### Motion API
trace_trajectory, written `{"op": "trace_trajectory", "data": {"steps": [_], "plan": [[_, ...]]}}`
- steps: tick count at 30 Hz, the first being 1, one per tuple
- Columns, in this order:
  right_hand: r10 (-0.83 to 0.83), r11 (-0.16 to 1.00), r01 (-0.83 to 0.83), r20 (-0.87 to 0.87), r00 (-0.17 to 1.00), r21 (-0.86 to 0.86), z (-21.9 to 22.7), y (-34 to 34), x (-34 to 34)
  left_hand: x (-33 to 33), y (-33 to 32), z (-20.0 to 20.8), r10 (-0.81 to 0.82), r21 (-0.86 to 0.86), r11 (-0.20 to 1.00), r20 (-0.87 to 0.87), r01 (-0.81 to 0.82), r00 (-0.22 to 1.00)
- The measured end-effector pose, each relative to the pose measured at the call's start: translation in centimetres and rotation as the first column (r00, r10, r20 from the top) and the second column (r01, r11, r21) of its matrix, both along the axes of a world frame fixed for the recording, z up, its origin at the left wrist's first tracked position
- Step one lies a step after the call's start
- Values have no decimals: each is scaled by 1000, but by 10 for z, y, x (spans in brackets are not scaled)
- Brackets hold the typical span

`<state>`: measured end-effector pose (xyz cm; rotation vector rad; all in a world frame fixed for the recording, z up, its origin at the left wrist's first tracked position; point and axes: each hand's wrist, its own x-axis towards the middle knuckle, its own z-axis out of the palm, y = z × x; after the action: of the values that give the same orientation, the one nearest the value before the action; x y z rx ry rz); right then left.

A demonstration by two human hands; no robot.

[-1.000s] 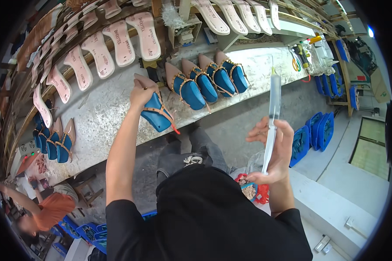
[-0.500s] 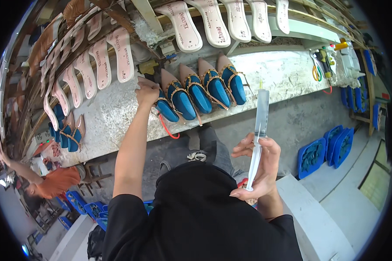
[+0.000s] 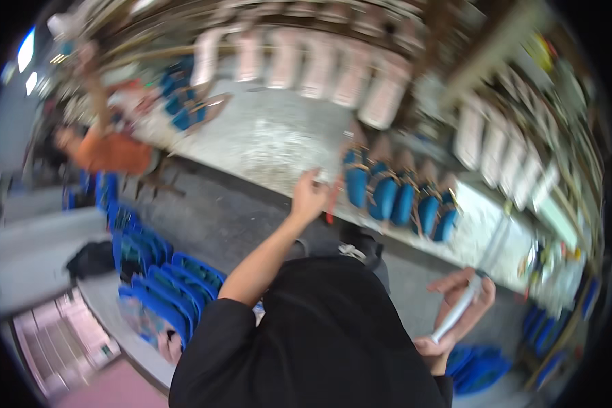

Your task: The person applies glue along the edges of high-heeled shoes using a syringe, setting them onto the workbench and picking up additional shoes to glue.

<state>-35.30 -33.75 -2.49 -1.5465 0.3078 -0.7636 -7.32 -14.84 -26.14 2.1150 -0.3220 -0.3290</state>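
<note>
My left hand (image 3: 308, 199) hovers over the bench's front edge, its blurred fingers a little apart and nothing visible in them. Just to its right stands a row of several pointed pink shoes (image 3: 402, 204) with studded straps and blue undersides; the hand is apart from the leftmost one. A red cord or tube (image 3: 331, 204) hangs between hand and shoes. On the right, my right hand (image 3: 479, 309) is closed around a large clear syringe (image 3: 493, 246). Its thumb rests at the white plunger's end, and the slim tip points up and away over the bench.
The long pale bench (image 3: 268, 146) carries more blue-soled shoes (image 3: 183, 105) at its far left. Pale pink insole-shaped pieces (image 3: 319, 64) hang in rows from racks above. Blue bins (image 3: 163, 292) stand behind at lower left. A person in an orange top (image 3: 115, 153) works farther left.
The view has swung to the left and blurred. My left hand has come off the leftmost shoe and moved to its left. The syringe stays in my right hand, now tilted more to the right.
</note>
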Motion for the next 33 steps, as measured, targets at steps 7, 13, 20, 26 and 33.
{"op": "trace_trajectory", "data": {"steps": [7, 13, 20, 26, 33], "plan": [[-1, 998, -6, -112, 994, -65, 14, 48, 98, 111, 153, 6, 385, 37, 920, 85, -389, 919], [14, 993, -36, -182, 983, -117, -6, 130, 200, 296, 281, 9, 465, -23, 879, 268, -477, 844], [-101, 990, 65, -301, 948, -128, 0, 225, 304, 498, 353, -9, 106, 259, 903, 640, -344, 761], [-104, 988, 55, -350, 931, -147, 11, 271, 354, 593, 378, -32, -51, 551, 815, 374, -178, 926], [-63, 997, 39, -363, 930, -72, 3, 289, 362, 573, 382, 19, -251, 392, 918, 463, 57, 850]]}}
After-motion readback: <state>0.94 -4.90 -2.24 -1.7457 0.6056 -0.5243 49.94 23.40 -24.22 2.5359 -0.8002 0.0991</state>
